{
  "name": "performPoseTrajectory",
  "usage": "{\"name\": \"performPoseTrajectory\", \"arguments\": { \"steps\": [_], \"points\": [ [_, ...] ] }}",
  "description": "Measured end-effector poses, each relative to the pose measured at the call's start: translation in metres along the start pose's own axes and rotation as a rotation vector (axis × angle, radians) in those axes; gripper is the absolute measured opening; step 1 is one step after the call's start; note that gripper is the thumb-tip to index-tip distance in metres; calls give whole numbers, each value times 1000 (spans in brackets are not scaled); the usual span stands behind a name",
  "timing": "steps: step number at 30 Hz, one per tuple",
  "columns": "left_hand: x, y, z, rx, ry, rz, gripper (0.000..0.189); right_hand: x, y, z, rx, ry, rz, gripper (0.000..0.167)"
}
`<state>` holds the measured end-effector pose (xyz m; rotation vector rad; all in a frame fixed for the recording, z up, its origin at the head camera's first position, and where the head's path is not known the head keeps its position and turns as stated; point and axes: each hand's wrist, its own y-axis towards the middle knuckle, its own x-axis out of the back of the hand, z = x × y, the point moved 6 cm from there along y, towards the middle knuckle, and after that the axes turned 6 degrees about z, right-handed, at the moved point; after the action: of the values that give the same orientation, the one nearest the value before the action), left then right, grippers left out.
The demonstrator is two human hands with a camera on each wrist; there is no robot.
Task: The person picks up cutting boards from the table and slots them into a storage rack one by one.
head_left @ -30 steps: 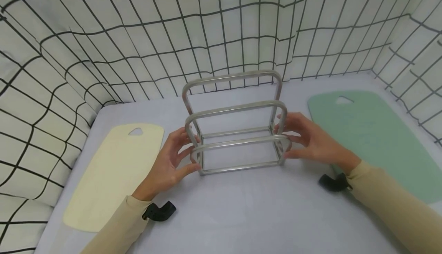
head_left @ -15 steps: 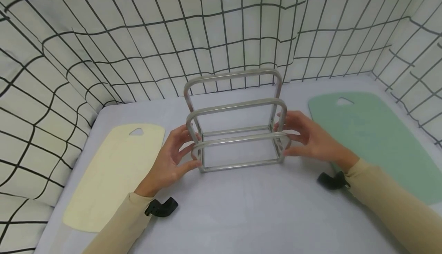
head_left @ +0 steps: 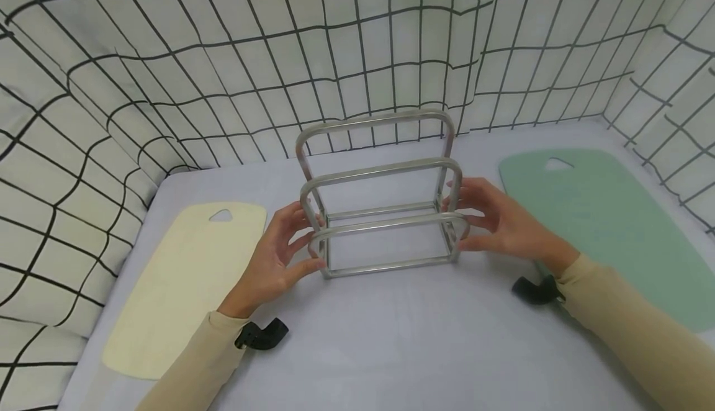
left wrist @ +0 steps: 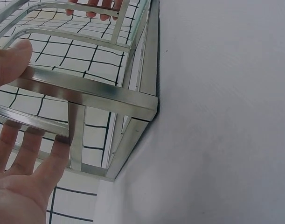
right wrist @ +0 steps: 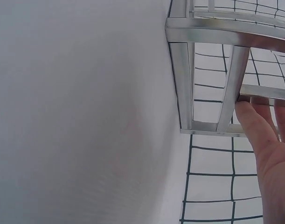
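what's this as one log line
left hand: grips rack; right hand: grips rack; cream board: left of rack; green board: right of rack

The left forearm [head_left: 192, 361] and right forearm [head_left: 631, 318] (both sleeved in beige down to the wrists [head_left: 236, 304]) slant inward, ending in a left hand [head_left: 275, 263] and a right hand [head_left: 499, 221] that face each other in a grip, fingers [left wrist: 26, 149] bent, thumbs [left wrist: 14, 63] held apart from them.

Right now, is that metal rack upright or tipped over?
Upright: the metal rack has its base lowest, with three hoops rising above it.
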<state>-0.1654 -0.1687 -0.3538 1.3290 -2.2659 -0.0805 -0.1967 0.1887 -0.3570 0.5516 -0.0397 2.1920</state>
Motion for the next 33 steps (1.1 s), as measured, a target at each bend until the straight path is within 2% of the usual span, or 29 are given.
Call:
{"name": "performPoseTrajectory", "arguments": {
  "steps": [20,33],
  "points": [
    [4,6,4,7,0,-13,95,4,8,-4,-6,-15,-5,94],
    [7,12,7,24,7,-13,95,7,13,-6,4,17,-5,95]
  ]
}}
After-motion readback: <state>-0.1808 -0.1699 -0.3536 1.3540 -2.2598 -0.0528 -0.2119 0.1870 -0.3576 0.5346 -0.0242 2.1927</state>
